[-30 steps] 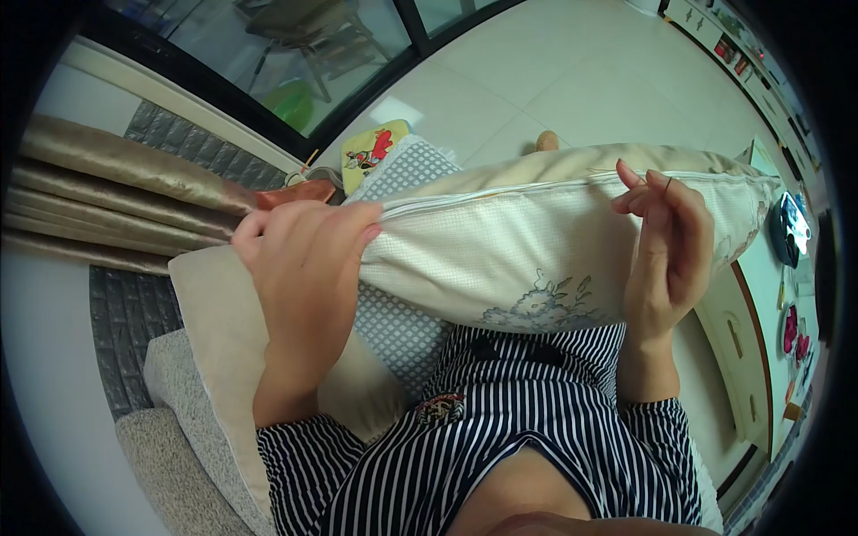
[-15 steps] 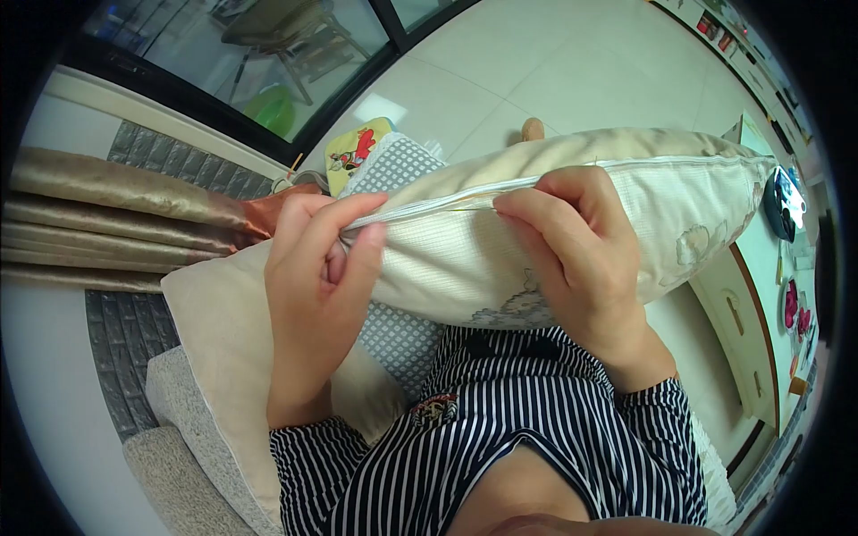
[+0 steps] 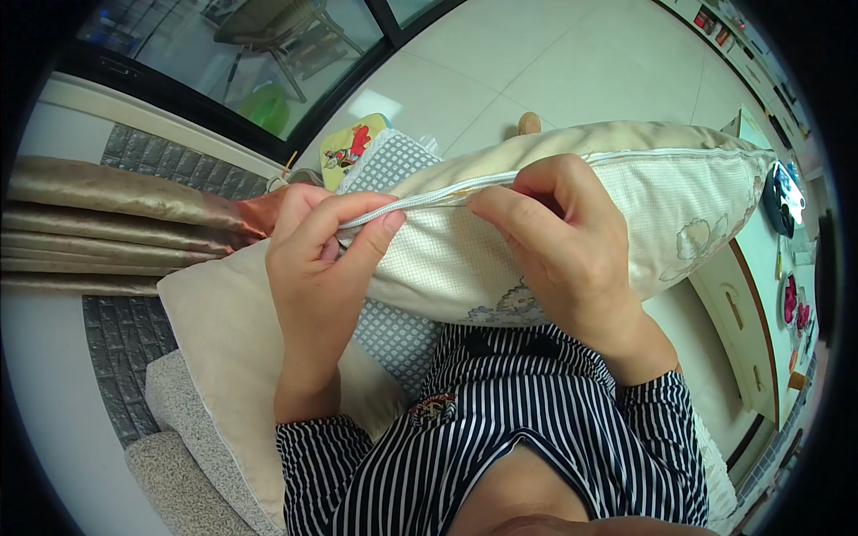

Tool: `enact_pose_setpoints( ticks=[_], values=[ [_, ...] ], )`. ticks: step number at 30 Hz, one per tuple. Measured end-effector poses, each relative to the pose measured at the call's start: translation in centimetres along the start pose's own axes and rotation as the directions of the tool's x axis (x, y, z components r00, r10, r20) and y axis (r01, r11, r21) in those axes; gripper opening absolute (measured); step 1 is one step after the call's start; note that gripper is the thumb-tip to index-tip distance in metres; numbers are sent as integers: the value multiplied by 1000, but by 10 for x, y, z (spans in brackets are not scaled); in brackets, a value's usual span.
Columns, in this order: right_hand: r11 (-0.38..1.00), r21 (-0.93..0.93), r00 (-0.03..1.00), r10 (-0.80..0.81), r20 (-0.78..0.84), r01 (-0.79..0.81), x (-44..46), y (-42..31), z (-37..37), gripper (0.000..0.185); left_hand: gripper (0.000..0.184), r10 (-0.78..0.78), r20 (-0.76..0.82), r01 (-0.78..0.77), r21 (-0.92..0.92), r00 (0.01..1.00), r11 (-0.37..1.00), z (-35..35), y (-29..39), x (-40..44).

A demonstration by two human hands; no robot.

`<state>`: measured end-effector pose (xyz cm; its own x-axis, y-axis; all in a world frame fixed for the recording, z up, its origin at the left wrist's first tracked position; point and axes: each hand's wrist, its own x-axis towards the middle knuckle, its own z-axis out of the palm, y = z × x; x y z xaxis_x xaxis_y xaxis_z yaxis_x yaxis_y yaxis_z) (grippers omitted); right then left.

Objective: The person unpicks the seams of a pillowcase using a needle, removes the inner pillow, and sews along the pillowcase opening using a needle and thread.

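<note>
A cream cushion [image 3: 429, 259] with a blue-grey flower print lies across my lap, a white zip edge running along its upper side. My left hand [image 3: 326, 255] pinches the left end of that edge between thumb and fingers. Over the middle of the cushion is my right hand [image 3: 559, 241], thumb and fingertips pressed together just below the zip edge. A thin thread or needle seems to lie between the two hands; what the right fingertips hold is too small to make out.
Shiny curtains [image 3: 116, 228] hang at the left above a beige cushion [image 3: 219, 313] and grey sofa [image 3: 183, 478]. A patterned cloth [image 3: 398, 161] and a yellow item [image 3: 344, 147] lie beyond. A white drawer cabinet [image 3: 733, 304] stands at the right.
My right hand has come down from the right, closed its fingers and moved left towards my left hand. My left hand has turned, its thumb now on the zip edge.
</note>
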<state>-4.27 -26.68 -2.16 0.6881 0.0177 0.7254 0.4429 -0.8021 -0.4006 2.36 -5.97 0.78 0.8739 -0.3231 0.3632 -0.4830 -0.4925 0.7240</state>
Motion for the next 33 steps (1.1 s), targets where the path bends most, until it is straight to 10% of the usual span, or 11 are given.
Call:
enact_pose_setpoints(
  ticks=[33],
  values=[
    [999,-21,995,47,90,-45,-1,-20,-6,28,16,29,-6,-30,-78,1000,997,7,1,-4]
  ],
)
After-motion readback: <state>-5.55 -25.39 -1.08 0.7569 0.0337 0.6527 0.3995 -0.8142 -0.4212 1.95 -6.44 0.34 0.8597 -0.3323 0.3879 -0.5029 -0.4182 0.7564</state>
